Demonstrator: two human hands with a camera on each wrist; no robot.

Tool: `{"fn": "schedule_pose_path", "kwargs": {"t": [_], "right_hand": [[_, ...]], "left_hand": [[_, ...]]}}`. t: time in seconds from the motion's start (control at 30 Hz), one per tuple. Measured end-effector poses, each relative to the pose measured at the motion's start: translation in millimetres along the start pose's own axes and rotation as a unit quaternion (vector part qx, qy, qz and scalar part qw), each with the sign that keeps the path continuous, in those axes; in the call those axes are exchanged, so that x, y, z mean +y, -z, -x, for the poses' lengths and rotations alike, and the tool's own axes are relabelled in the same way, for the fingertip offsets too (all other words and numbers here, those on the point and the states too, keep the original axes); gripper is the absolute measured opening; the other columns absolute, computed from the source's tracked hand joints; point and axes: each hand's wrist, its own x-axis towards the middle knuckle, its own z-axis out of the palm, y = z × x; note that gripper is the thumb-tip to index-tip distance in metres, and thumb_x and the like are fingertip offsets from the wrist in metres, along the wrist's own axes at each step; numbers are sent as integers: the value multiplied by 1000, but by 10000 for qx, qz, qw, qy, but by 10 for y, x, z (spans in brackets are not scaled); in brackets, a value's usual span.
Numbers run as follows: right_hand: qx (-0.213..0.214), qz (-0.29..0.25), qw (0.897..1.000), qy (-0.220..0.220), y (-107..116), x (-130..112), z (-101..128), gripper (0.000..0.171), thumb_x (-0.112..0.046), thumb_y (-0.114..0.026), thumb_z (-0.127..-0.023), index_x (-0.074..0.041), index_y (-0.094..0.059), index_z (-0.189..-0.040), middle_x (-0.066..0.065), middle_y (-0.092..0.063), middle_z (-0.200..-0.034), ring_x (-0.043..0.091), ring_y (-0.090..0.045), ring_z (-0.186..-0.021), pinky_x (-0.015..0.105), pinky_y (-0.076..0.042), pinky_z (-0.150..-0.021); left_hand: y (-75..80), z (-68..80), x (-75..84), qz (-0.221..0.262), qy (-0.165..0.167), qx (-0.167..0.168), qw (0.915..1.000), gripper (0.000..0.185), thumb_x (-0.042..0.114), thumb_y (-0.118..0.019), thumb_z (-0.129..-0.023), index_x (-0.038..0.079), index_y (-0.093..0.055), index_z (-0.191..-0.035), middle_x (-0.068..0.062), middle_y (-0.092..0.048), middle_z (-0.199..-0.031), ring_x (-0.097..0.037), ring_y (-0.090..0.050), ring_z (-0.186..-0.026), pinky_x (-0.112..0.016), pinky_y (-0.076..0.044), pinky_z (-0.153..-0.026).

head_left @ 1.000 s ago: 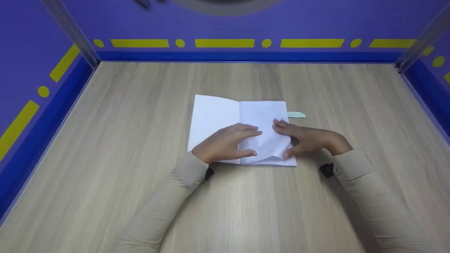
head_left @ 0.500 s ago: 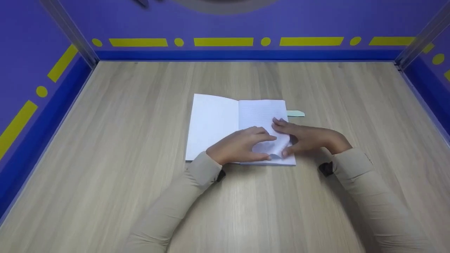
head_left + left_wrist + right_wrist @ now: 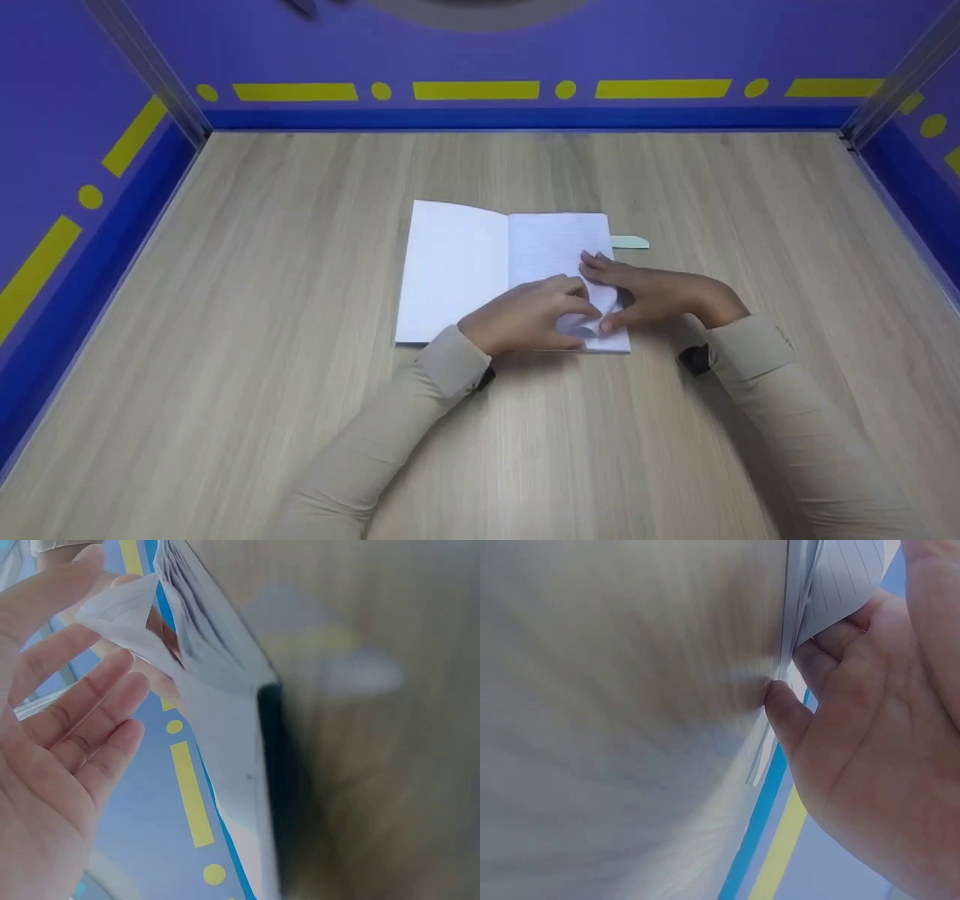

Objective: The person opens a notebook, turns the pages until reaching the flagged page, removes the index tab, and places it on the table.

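An open notebook (image 3: 457, 262) with white lined pages lies on the wooden table (image 3: 225, 337). Both hands are on its right-hand page. My right hand (image 3: 630, 294) rests its fingers on the page, and its thumb (image 3: 784, 716) is tucked under the near edge, so the leaf (image 3: 581, 326) bulges up. My left hand (image 3: 551, 315) reaches across from the left, fingers fairly straight, touching that raised leaf. In the left wrist view the curled leaf (image 3: 127, 615) stands before the straight fingers (image 3: 67, 712), next to the notebook's dark cover edge (image 3: 274, 765).
A pale green strip (image 3: 630, 242) pokes out from under the notebook's right edge. Purple walls (image 3: 480, 52) with yellow dashes close in the table at the back and both sides. Bare wood surrounds the notebook.
My left hand has slid right from the notebook's spine onto the right-hand page, meeting the right hand. The raised leaf is bunched tighter between them. The right hand stayed put.
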Motion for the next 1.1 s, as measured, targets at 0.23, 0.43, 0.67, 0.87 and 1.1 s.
{"fn": "schedule_pose_path", "kwargs": {"t": [0.23,0.43,0.67,0.87,1.1], "right_hand": [[-18,-66,10000,-52,-11,-17,-14,99,-45,-71,-82,-3,-16,-153,12,-3,-162,32,1,-150,53,-10,-119],[38,-54,10000,-43,-20,-18,-12,99,-44,-72,-82,-4,-16,-153,12,-3,-163,32,1,-150,53,-11,-119],[126,-28,9999,-110,-7,-46,1,99,-43,-74,-80,-6,-19,-153,12,-6,-162,34,-2,-149,54,-12,-118],[293,114,9995,-80,-3,-52,17,90,-28,-78,-78,-5,-30,-150,13,-11,-162,35,-6,-149,54,-16,-117],[628,151,9979,-25,17,-70,15,99,-31,-79,-78,0,-21,-151,20,-9,-161,37,-7,-149,54,-14,-118]], "left_hand": [[7,-33,23,-187,69,-25,9998,29,25,-70,-88,16,-70,-115,-1,-59,-117,-13,-56,-110,-24,-47,-95],[23,-48,26,-122,178,-32,9998,22,19,-67,-90,14,-73,-111,-1,-62,-115,-12,-58,-107,-22,-47,-96],[37,-24,-9,-58,133,166,9998,20,17,-64,-92,12,-73,-109,-1,-66,-112,-12,-62,-106,-21,-47,-96],[58,19,-47,42,-153,546,9984,18,14,-63,-92,9,-73,-107,-2,-69,-107,-12,-64,-101,-20,-50,-91],[88,63,-57,156,-236,923,9953,17,10,-62,-92,8,-73,-105,-2,-71,-102,-12,-66,-95,-23,-51,-88]]}}
